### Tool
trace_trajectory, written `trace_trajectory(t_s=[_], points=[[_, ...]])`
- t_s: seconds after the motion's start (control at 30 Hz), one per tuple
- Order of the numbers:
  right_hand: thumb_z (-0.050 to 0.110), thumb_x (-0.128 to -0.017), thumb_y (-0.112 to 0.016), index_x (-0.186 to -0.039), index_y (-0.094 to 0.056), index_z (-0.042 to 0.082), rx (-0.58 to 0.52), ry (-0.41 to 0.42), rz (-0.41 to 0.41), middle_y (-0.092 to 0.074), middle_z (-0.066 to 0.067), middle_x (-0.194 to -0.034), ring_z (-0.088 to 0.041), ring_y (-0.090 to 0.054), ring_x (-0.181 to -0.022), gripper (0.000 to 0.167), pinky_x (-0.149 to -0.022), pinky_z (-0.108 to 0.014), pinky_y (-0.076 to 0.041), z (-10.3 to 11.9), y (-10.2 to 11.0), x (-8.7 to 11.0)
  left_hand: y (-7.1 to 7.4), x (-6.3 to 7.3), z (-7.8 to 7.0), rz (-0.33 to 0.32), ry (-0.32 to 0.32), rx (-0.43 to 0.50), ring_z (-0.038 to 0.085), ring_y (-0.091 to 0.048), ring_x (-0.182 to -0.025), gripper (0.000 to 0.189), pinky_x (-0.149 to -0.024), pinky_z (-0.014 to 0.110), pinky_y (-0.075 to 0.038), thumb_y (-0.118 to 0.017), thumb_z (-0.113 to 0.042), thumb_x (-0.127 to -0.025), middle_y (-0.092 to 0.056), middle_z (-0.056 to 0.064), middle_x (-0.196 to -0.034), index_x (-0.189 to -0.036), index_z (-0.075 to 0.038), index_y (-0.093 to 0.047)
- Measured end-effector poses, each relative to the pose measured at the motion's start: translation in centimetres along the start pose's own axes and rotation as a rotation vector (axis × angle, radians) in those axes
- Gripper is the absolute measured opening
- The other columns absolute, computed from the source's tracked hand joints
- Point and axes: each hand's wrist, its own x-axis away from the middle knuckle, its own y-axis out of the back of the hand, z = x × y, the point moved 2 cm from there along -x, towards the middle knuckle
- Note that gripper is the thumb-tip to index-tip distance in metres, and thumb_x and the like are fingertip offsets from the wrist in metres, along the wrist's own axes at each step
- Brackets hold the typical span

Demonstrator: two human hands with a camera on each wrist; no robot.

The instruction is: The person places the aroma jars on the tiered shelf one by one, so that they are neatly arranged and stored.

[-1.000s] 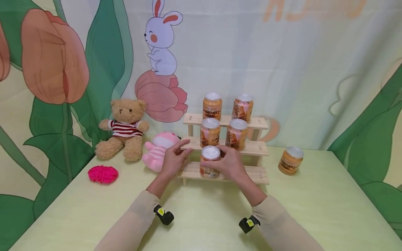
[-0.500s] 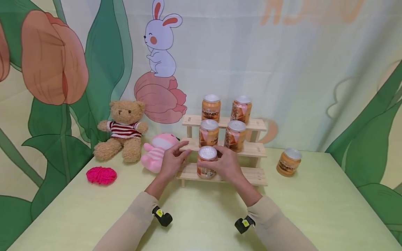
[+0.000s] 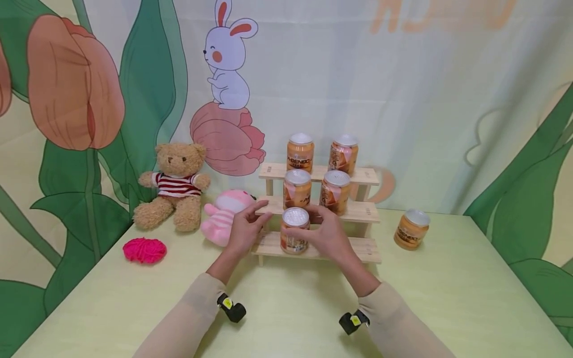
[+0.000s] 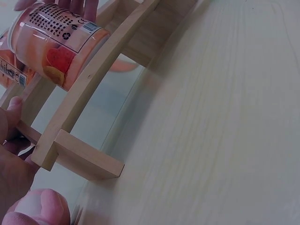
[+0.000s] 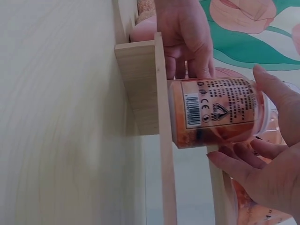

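A three-tier wooden stand (image 3: 367, 211) holds cans with orange labels and silver lids. My right hand (image 3: 329, 233) holds one can (image 3: 294, 241) upright on the bottom tier, thumb across its front and fingers behind. In the right wrist view, the right hand (image 5: 276, 154) is around the lid end of that can (image 5: 215, 112). At the stand's left side, my left hand (image 3: 245, 231) grips the end of the middle tier between thumb and fingers. The left wrist view shows the left hand (image 4: 16, 164) at the edge, partly cut off.
Two cans stand on the middle tier and two on the top tier. Another can (image 3: 412, 231) is on the table at the right. A pink plush toy (image 3: 224, 219), teddy bear (image 3: 179, 186) and pink yarn (image 3: 144, 250) lie left. A printed curtain (image 3: 425, 99) hangs behind.
The held can has shifted slightly left along the bottom tier with my right hand. My right wrist has since moved a little right. The left hand stays at the stand's side.
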Motion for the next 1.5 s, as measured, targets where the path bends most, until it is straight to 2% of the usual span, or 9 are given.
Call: trace_trajectory(t_s=[0.2, 0.3, 0.47, 0.67, 0.83, 1.07, 1.2, 1.3, 1.5], points=[[0.044, -0.070, -0.092, -0.133, -0.059, 0.004, 0.005, -0.043, -0.048, -0.064, -0.010, -0.124, -0.029, -0.064, -0.113, 0.082, -0.090, -0.044, -0.052, 0.3, 2.0, 1.0, 0.0, -0.1, 0.1, 0.013, -0.010, 0.021, 0.040, -0.065, -0.103, 0.040, -0.070, 0.026, -0.050, -0.066, -0.003, -0.096, -0.069, 0.029, -0.110, -0.134, 0.008, -0.059], [0.041, -0.072, -0.091, -0.131, -0.060, 0.003, -0.007, -0.023, -0.068, -0.065, -0.011, -0.124, -0.027, -0.064, -0.112, 0.076, -0.092, -0.045, -0.051, 0.0, 3.4, 1.4, -0.1, -0.1, 0.2, 0.015, -0.010, 0.022, 0.044, -0.064, -0.104, 0.040, -0.069, 0.027, -0.051, -0.066, -0.003, -0.096, -0.069, 0.029, -0.110, -0.134, 0.008, -0.059], [0.035, -0.077, -0.089, -0.123, -0.064, 0.003, -0.020, 0.071, -0.076, -0.066, -0.012, -0.119, -0.028, -0.066, -0.110, 0.061, -0.088, -0.043, -0.054, -0.3, 5.6, 1.9, 0.0, -0.1, 0.4, 0.006, -0.004, 0.014, 0.038, -0.066, -0.103, 0.040, -0.070, 0.027, -0.051, -0.066, -0.004, -0.096, -0.069, 0.027, -0.111, -0.134, 0.006, -0.059], [0.023, -0.081, -0.087, -0.127, -0.061, -0.002, -0.029, 0.135, -0.100, -0.064, -0.019, -0.120, -0.031, -0.062, -0.113, 0.059, -0.084, -0.030, -0.055, 0.3, 8.5, 2.2, 0.1, -0.2, 0.7, 0.003, 0.016, 0.021, 0.032, -0.066, -0.099, 0.040, -0.067, 0.025, -0.049, -0.067, -0.004, -0.096, -0.070, 0.026, -0.109, -0.134, 0.006, -0.059], [0.030, -0.083, -0.084, -0.130, -0.060, 0.001, 0.018, 0.091, -0.195, -0.064, -0.016, -0.123, -0.028, -0.061, -0.113, 0.061, -0.082, -0.019, -0.053, 0.1, 11.3, 2.3, 0.0, -0.2, 0.7, 0.000, 0.016, 0.023, 0.026, -0.066, -0.093, 0.040, -0.066, 0.022, -0.047, -0.067, -0.004, -0.096, -0.071, 0.025, -0.105, -0.134, 0.005, -0.060], [0.042, -0.085, -0.080, -0.136, -0.058, 0.004, 0.106, -0.033, -0.310, -0.062, -0.012, -0.129, -0.027, -0.059, -0.117, 0.068, -0.079, -0.014, -0.049, -2.1, 14.6, 2.1, 0.1, 0.0, 0.4, -0.004, 0.012, 0.019, 0.029, -0.066, -0.096, 0.040, -0.068, 0.025, -0.049, -0.067, -0.004, -0.096, -0.070, 0.026, -0.108, -0.134, 0.006, -0.060], [0.048, -0.085, -0.078, -0.140, -0.055, 0.004, 0.171, -0.099, -0.359, -0.060, -0.013, -0.133, -0.029, -0.057, -0.121, 0.074, -0.082, -0.018, -0.048, -3.9, 16.2, 1.9, 0.2, 0.0, 0.5, -0.008, 0.019, 0.012, 0.034, -0.066, -0.098, 0.039, -0.068, 0.026, -0.049, -0.067, -0.004, -0.096, -0.070, 0.025, -0.108, -0.134, 0.005, -0.060], [0.052, -0.085, -0.076, -0.142, -0.053, 0.005, 0.199, -0.146, -0.397, -0.059, -0.013, -0.136, -0.029, -0.054, -0.125, 0.077, -0.090, -0.031, -0.048, -5.3, 17.0, 1.8, 0.1, 0.0, 0.5, -0.004, 0.019, 0.012, 0.036, -0.066, -0.099, 0.040, -0.068, 0.024, -0.049, -0.067, -0.005, -0.096, -0.071, 0.025, -0.106, -0.134, 0.005, -0.060], [0.052, -0.085, -0.076, -0.146, -0.048, 0.002, 0.181, -0.206, -0.448, -0.049, -0.017, -0.147, -0.034, -0.042, -0.136, 0.083, -0.108, -0.052, -0.037, -7.3, 17.6, 1.6, 0.1, -0.1, 0.5, 0.002, -0.010, 0.013, 0.013, -0.067, -0.084, 0.040, -0.064, 0.022, -0.045, -0.067, -0.004, -0.096, -0.071, 0.026, -0.103, -0.133, 0.007, -0.060]])
